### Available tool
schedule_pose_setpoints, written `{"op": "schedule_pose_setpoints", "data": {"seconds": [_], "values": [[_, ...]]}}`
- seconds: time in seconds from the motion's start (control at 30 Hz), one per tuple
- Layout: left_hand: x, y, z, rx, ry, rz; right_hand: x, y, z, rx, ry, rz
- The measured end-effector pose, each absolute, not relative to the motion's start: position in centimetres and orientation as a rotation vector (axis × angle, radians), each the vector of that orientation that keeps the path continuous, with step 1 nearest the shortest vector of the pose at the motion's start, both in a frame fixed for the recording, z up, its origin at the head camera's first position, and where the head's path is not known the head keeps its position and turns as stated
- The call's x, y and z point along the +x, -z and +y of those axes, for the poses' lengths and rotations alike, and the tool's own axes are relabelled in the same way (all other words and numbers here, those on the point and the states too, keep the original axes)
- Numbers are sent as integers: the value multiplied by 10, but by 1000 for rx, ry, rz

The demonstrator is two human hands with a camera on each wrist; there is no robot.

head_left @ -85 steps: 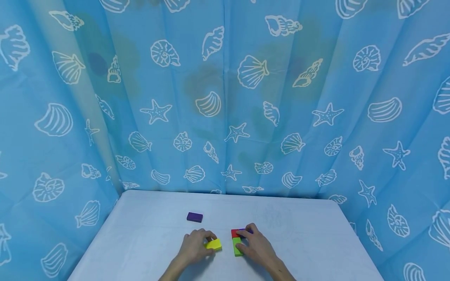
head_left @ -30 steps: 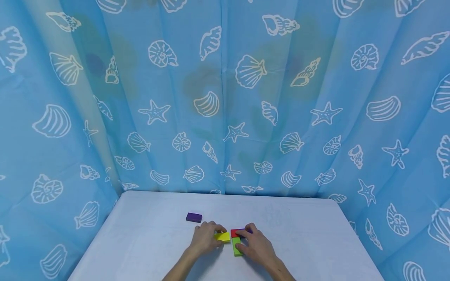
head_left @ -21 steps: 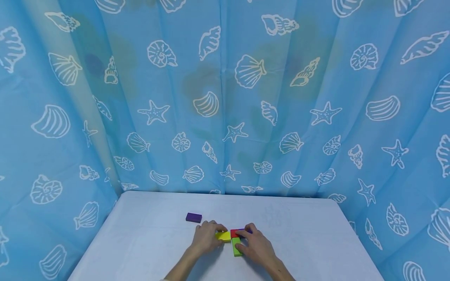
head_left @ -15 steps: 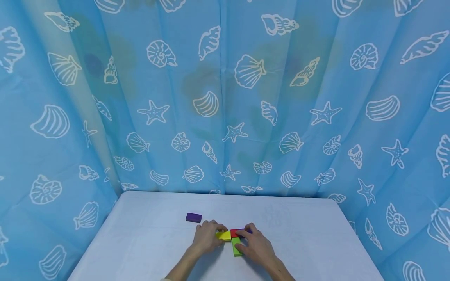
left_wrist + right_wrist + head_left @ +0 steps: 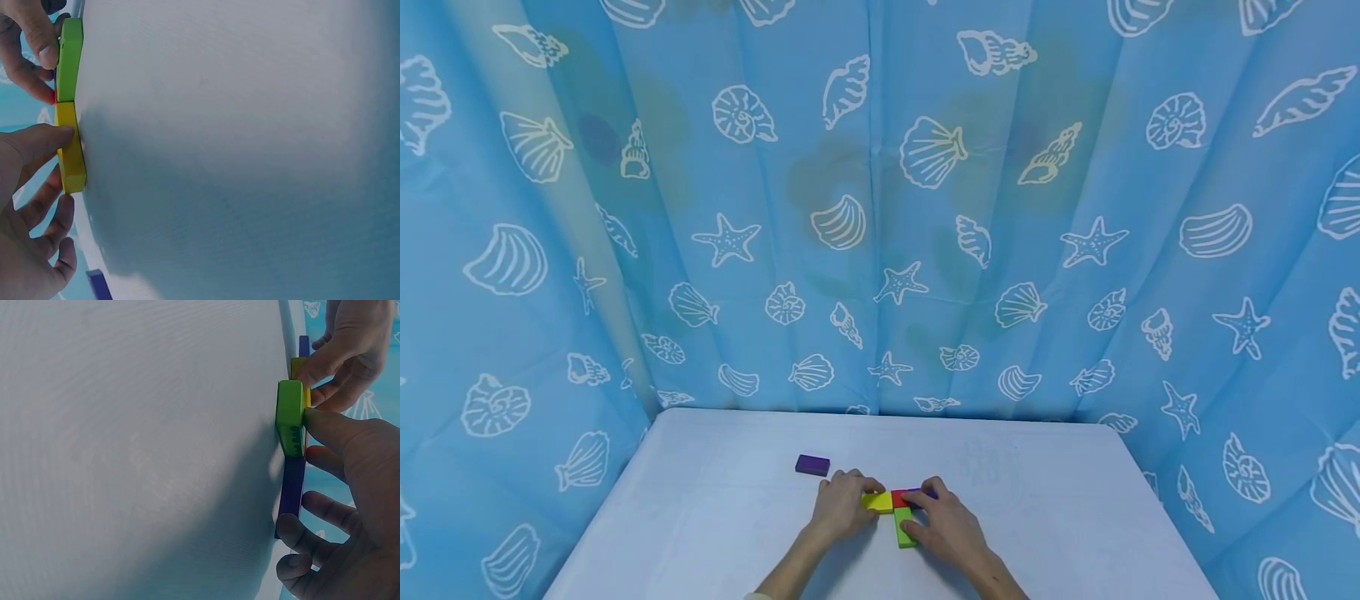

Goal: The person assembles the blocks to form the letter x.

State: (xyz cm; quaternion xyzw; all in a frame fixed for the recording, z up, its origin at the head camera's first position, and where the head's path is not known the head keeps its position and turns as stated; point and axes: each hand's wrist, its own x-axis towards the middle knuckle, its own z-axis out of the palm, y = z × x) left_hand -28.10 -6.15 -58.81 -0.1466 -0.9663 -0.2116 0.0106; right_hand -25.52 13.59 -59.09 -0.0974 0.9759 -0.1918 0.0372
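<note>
My left hand (image 5: 842,507) pinches a yellow block (image 5: 878,502) between thumb and fingers, its right end at the left side of a red block (image 5: 899,497). From the red one, a green block (image 5: 905,528) runs toward me and a blue-purple block (image 5: 292,487) reaches right, partly covered by fingers in the head view. My right hand (image 5: 953,527) holds this group: thumb on the green block, index finger on the red, further fingers bent round the blue-purple one. All the blocks lie flat on the white cloth. In the right wrist view the red block is mostly hidden.
A dark purple block (image 5: 812,465) lies alone beyond my left hand, toward the back of the table. The table (image 5: 1037,483) has a white cover. Behind it and at both sides hangs a blue curtain (image 5: 925,317) with white shell patterns.
My left hand has slid the yellow block rightward and slightly away from me, closing the gap to the red block. The right hand and its blocks have stayed almost still.
</note>
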Motion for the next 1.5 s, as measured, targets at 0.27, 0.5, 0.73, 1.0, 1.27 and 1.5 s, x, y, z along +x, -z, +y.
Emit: {"op": "schedule_pose_setpoints", "data": {"seconds": [0.27,0.5,0.73,1.0,1.27,1.5], "values": [[-280,585,-61,-448,669,-3028,-254,590,135,-283,602,2985],[-281,585,-61,-438,674,-3051,-255,589,134,-261,577,2994],[-283,586,-62,-452,690,-3049,-255,590,135,-285,585,3001],[-282,583,-64,-483,664,-3046,-256,591,138,-337,597,3005],[-282,581,-64,-500,674,-3052,-258,592,138,-308,594,2986],[-282,583,-64,-479,694,-3070,-256,591,137,-306,610,2973]]}}
